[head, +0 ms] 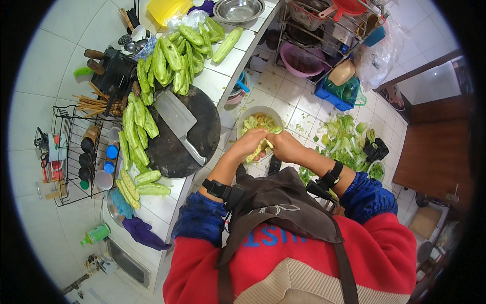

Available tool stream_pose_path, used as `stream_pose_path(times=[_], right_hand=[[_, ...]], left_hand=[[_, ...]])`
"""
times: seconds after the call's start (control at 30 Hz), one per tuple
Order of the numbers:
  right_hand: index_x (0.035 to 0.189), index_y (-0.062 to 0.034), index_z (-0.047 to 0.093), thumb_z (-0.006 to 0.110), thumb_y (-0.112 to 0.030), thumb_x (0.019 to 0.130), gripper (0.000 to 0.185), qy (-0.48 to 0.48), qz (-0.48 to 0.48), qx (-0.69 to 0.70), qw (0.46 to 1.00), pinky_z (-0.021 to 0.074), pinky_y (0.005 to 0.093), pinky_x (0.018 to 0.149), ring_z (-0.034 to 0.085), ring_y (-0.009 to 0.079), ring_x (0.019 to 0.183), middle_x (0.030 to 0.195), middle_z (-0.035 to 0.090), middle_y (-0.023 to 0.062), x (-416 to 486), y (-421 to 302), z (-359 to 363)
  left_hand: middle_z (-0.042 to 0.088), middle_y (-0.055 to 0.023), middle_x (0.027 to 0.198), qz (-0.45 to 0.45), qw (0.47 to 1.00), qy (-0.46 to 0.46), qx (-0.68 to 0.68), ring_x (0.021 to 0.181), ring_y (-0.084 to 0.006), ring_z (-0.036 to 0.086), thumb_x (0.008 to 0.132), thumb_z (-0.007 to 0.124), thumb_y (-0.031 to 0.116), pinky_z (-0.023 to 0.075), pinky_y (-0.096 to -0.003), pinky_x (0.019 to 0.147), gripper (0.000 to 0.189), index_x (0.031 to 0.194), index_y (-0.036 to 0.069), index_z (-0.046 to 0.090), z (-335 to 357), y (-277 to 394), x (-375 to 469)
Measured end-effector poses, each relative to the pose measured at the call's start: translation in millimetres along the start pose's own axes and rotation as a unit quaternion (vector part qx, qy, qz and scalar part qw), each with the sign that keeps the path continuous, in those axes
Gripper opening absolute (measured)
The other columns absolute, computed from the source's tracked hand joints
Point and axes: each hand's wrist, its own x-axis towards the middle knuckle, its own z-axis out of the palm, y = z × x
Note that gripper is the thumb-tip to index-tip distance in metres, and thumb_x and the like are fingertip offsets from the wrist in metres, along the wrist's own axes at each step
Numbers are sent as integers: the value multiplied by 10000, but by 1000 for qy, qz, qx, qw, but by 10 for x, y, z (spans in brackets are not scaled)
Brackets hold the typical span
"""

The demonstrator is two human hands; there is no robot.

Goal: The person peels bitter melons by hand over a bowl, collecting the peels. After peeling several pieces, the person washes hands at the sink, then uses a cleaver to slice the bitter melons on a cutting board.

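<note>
Over a pale tub (243, 133) on the floor, both my hands meet on a split bitter gourd piece (252, 156), its yellowish pith showing. My left hand (248, 142) wraps around it from the left. My right hand (284, 146) is closed at its upper end; whether it also holds a small tool is hidden. Yellow-green pith and scraps (260, 121) lie in the tub. To the left, a cleaver (176, 117) rests on a round dark chopping board (205, 125) on the counter. Many green gourd halves (171, 53) are heaped behind and beside the board.
A knife block (114, 72), chopsticks (93, 102) and a wire rack (72, 152) line the wall. Leafy vegetables (345, 140) lie on the tiled floor at right, near a blue crate (334, 93). A metal shelf (303, 38) holds basins. A wooden door (433, 148) stands far right.
</note>
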Motion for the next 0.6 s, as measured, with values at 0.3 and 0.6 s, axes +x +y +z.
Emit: stream_pose_path(times=[0.3, 0.6], right_hand=[[861, 18, 657, 567, -32, 757, 146, 58, 107, -2, 993, 493, 481, 719, 622, 437, 796, 800, 633, 266, 193, 102, -140], [870, 5, 659, 530, -24, 784, 157, 67, 93, 133, 984, 488, 472, 741, 619, 432, 830, 863, 632, 277, 237, 108, 132]], left_hand=[[563, -170, 1205, 97, 973, 0, -210, 1002, -267, 618, 985, 476, 275, 558, -354, 808, 443, 1312, -23, 452, -147, 23, -43], [602, -71, 1051, 218, 956, 185, -70, 900, -158, 607, 967, 540, 249, 528, -309, 809, 359, 1210, -14, 573, 130, -143, 53]])
